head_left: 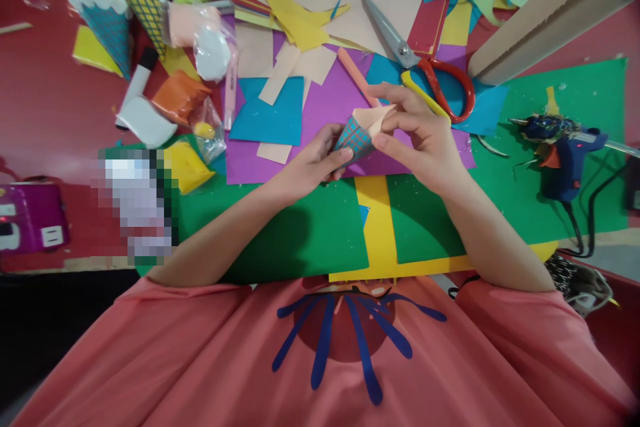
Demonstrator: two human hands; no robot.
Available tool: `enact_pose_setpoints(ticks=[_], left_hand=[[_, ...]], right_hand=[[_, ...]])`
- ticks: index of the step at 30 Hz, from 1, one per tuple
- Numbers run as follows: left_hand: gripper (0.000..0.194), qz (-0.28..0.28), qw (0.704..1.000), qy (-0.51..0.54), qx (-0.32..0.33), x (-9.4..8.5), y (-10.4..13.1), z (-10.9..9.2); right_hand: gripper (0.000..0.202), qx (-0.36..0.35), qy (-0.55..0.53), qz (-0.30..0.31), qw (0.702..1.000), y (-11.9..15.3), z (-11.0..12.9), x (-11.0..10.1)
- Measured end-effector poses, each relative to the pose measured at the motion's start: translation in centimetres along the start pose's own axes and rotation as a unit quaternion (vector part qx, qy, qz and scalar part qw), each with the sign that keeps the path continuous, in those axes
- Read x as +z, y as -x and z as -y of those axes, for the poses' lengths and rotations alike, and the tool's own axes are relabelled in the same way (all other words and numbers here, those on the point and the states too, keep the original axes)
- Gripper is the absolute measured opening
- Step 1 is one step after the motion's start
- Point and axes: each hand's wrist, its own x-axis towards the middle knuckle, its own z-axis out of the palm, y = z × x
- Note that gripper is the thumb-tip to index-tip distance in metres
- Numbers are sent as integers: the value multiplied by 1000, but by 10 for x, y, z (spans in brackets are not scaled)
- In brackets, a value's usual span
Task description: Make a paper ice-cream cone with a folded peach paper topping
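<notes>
A small paper cone (355,136), blue with a criss-cross of lines outside and peach at its open top, tilts in front of me. My left hand (325,152) is closed around its lower part, the thumb lying along the near side. At the rim, my right hand (419,132) pinches the peach paper between thumb and fingers. Just behind the cone lies a peach strip (356,73) on purple sheets (320,107). Scissors (407,53) with red and yellow handles rest beyond my right hand. The cone's tip is hidden by my left hand.
Finished-looking cones (107,27) with white tops lie at the upper left, near bagged clay (180,97) and a marker (137,83). On the right, a blue glue gun (570,157) with a cord sits on a green sheet (520,213). A cardboard roll (545,20) stands behind it.
</notes>
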Motion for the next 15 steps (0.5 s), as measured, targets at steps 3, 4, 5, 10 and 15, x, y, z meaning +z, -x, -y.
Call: enact_pose_setpoints(ticks=[3,4,5,10,15], left_hand=[[37,-9,1000,-3,8,0,-1,1],[37,-11,1000,-9,14,0,-1,2],[37,-14,1000,-18,21,0,-1,4],[42,-45,993,-79,80,-2,-3,17],[48,-84,971,-156,158,-6,-4,28]], right_hand=[[10,4,3,-2,1000,0,-2,1],[12,7,4,-4,1000,0,-2,1],[14,8,4,-3,1000,0,-2,1],[16,1,18,-26,999,-1,1,2],[12,-20,23,-70,997,2,-2,7]])
